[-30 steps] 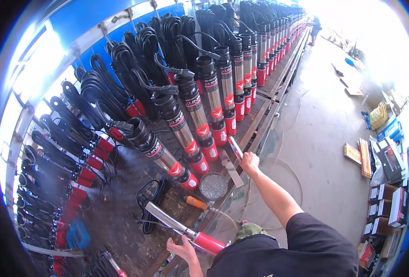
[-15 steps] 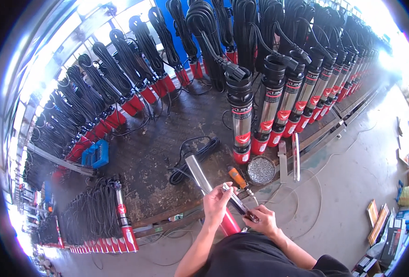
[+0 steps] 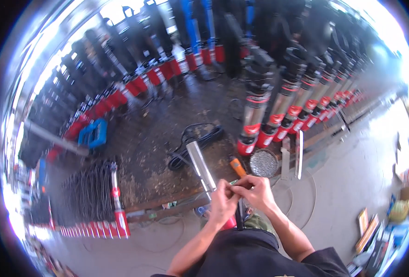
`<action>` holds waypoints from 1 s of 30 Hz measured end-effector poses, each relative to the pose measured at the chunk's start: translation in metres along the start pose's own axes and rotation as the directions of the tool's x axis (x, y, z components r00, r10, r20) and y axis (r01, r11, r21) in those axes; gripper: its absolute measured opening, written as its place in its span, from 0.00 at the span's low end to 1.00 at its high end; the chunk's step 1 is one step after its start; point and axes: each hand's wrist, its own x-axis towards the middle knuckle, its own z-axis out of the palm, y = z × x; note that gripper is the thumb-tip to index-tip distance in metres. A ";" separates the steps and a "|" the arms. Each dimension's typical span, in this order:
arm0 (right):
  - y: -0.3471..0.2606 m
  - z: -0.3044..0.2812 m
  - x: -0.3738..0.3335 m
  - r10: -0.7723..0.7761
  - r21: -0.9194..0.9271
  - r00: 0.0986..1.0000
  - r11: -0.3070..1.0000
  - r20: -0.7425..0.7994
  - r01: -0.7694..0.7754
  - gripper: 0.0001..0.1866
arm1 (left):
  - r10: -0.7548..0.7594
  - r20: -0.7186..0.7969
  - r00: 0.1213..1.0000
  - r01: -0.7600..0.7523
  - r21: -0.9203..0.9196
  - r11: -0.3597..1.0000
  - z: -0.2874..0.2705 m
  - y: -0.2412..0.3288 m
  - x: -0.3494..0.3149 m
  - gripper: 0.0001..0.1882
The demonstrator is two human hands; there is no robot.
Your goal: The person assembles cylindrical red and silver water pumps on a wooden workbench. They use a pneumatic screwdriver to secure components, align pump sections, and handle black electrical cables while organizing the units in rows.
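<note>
1. Both hands have come together since half a second ago, when they were apart along the strip; their fingertips now meet in front of the lap.
2. Left hand [image 3: 223, 201]: fingers bent and pinched closed at the upper end of a dark strip [image 3: 239, 216].
3. Right hand [image 3: 257, 192]: thumb and fingers closed at that same end (the pinched part itself is hidden by the fingers).
4. Dark strip: hangs down between the two hands, toward the lap.
5. Silver tube [image 3: 200, 162]: slants from over the worktable [image 3: 140, 173] toward the person, its red lower end partly behind the left hand; whether that hand touches it, I cannot tell.
6. Black cable [image 3: 210, 139]: coiled on the tabletop beside the tube's upper end.
7. Orange-handled tool [image 3: 237, 166]: just beyond the right hand, with a round dish [image 3: 277, 161] of small grey pieces near it.
8. Pale metal strip [image 3: 299, 154]: right of the dish, close to the standing row of red-based pumps [image 3: 255, 113].
</note>
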 end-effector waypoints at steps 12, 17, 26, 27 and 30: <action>0.131 0.074 -0.042 0.322 -0.315 0.940 0.909 0.110 -0.275 0.20 | 0.468 -0.595 0.653 -0.148 0.506 0.850 -0.066 -0.048 0.076 0.22; 0.132 0.132 0.013 -0.127 -0.368 0.991 0.921 0.030 0.129 0.13 | -0.365 -0.100 0.926 0.146 -0.794 0.590 -0.165 -0.086 0.158 0.11; 0.112 0.154 0.078 -0.223 -0.332 0.958 0.903 0.179 0.272 0.07 | 0.258 0.102 0.961 -0.267 0.097 0.959 -0.231 -0.006 0.283 0.11; 0.113 0.155 0.084 -0.207 -0.342 0.951 0.898 0.230 0.278 0.11 | 0.223 0.102 0.969 -0.244 0.303 0.921 -0.231 -0.008 0.296 0.13; 0.106 0.153 0.075 -0.046 -0.341 0.976 0.933 0.213 0.119 0.12 | 0.210 0.116 0.971 -0.237 0.314 0.919 -0.227 -0.058 0.336 0.19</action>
